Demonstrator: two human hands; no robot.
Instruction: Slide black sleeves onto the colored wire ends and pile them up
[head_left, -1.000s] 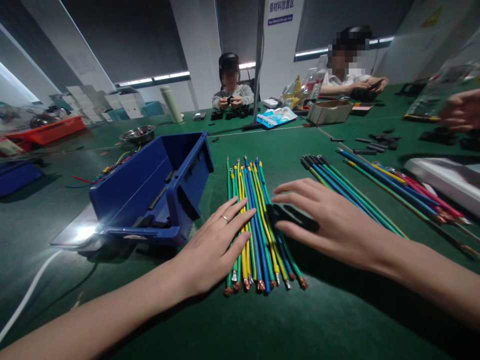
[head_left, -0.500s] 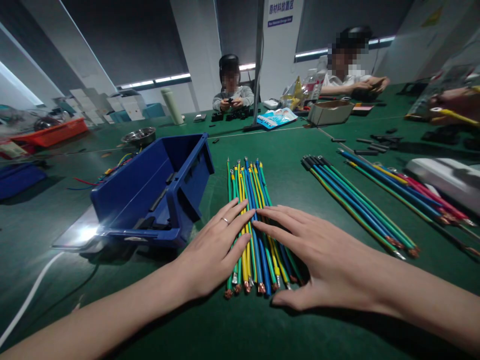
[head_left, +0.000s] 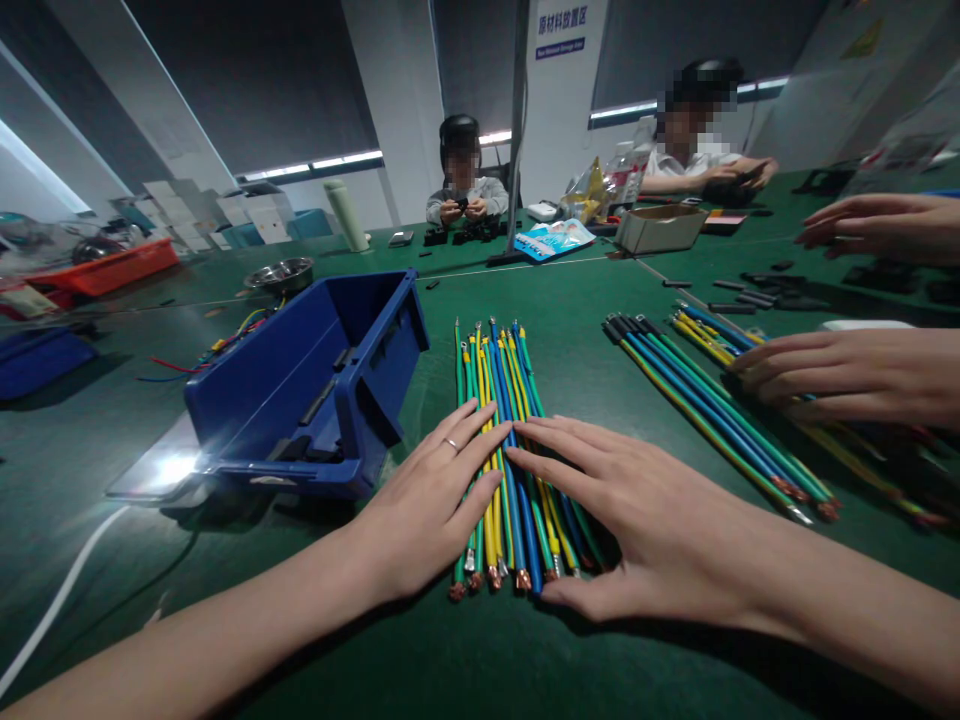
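Observation:
A flat row of coloured wires [head_left: 499, 390], blue, yellow and green with copper tips, lies in front of me on the green table [head_left: 570, 300]. My left hand [head_left: 431, 505] rests flat on the row's left side, fingers stretched, a ring on one finger. My right hand [head_left: 637, 520] lies flat over the right side, fingers spread, covering the near ends there. Neither hand grips anything.
A tilted blue bin [head_left: 315, 380] stands left of the wires. A second bundle of wires [head_left: 705, 410] lies to the right, with another person's hands [head_left: 855, 375] on wires beyond it. Two people sit at the far side. A steel bowl [head_left: 279, 272] and orange tray [head_left: 105, 265] sit far left.
My right hand moved left off a black part and came down flat on the wires. Another person's hands have come in on the right, over the far wires.

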